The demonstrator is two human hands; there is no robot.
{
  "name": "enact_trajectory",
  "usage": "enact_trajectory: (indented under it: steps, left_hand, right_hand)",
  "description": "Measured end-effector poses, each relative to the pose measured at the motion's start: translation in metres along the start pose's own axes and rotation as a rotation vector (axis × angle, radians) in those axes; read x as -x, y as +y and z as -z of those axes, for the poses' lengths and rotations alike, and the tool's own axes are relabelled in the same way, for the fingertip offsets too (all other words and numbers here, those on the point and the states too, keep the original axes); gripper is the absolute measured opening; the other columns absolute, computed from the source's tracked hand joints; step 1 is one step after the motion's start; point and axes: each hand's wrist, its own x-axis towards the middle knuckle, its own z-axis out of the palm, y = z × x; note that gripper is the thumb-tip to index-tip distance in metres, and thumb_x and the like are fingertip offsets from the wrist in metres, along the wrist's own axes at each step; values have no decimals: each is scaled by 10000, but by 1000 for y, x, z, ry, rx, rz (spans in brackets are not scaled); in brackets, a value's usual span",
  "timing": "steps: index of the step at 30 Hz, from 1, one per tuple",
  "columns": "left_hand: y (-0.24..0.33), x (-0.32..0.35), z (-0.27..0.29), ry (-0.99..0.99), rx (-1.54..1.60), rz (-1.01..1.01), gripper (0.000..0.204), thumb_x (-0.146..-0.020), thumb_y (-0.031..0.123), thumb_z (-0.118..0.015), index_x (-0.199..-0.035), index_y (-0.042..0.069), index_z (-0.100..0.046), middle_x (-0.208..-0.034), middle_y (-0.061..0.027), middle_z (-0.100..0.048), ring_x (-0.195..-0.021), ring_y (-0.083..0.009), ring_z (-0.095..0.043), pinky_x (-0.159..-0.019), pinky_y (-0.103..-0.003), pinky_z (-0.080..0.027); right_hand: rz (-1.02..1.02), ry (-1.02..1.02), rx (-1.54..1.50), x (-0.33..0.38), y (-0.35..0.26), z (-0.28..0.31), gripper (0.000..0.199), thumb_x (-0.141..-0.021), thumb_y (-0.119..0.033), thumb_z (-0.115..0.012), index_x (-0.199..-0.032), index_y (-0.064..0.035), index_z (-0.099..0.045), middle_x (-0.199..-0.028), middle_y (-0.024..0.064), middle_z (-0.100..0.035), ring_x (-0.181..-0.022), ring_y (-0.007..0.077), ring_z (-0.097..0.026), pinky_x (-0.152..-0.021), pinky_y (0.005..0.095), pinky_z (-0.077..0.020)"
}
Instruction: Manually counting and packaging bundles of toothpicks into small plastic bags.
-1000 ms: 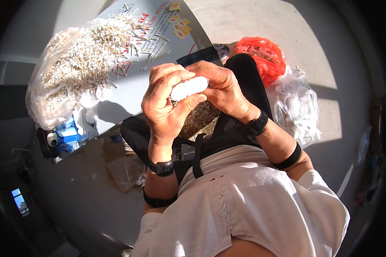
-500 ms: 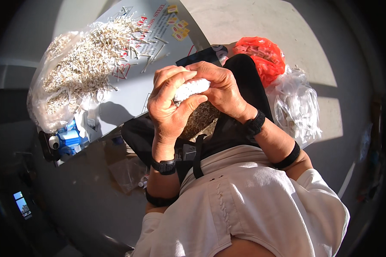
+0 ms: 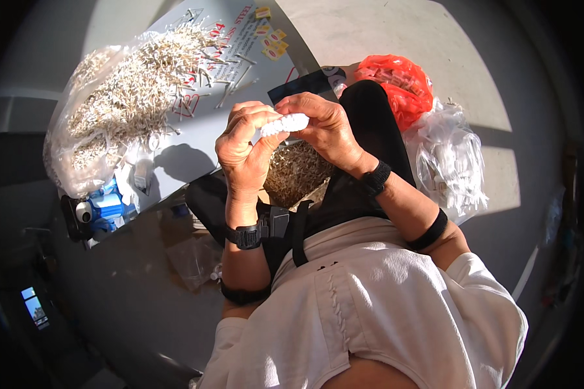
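Observation:
A bundle of cotton swabs (image 3: 285, 124) is held up over my lap, its white cotton tips packed tightly together. My left hand (image 3: 243, 146) pinches its left end between thumb and fingers. At the other end, my right hand (image 3: 328, 129) is closed on the same bundle, with the fingertips partly hidden behind it. Below the hands, between my legs, lies a mass of loose cotton swabs (image 3: 295, 172); whatever contains them is mostly hidden.
On the table (image 3: 204, 133) at left, a large swab pile (image 3: 130, 97) spills from a clear bag (image 3: 58, 152). Small yellow packets (image 3: 274, 44) lie beyond, and a blue-and-white object (image 3: 107, 206) at the corner. To the right are a red bag (image 3: 386, 68) and a clear bag of white packs (image 3: 448, 162).
Both hands have shifted slightly left with the bundle, which has risen a little and now shows its white tips more squarely. More of the swabs between my legs is visible.

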Motion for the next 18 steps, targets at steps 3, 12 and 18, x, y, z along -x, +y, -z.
enact_trajectory:
  steps: [3, 12, 18]
  left_hand:
    - [1, -1, -1, -7, -10, 8, 282, -676, 19, -790, -920, 28, -648, -934, -62, -659, -907, -245, -606, -795, -341, -498]
    - [5, -5, -4, -34, -57, -9, 309, -630, 22, -816, -900, 28, -666, -909, -62, -662, -905, -255, -613, -807, -348, -509]
    - [6, -4, -9, -24, -67, -54, 312, -639, 16, -812, -914, 34, -665, -899, -57, -663, -904, -261, -614, -812, -353, -509]
  right_hand:
    - [55, 7, 76, -2, 3, 2, 270, -778, 86, -691, -1029, -12, -677, -1068, 83, -625, -999, 165, -628, -859, 294, -541]
    - [24, 35, 52, -2, 4, -1, 307, -764, 107, -677, -1051, -3, -674, -1085, 98, -621, -1016, 184, -629, -887, 292, -530]
    - [111, 26, 171, -1, 7, -2, 334, -751, 121, -667, -1058, -11, -677, -1109, 100, -609, -1018, 182, -626, -880, 294, -524]
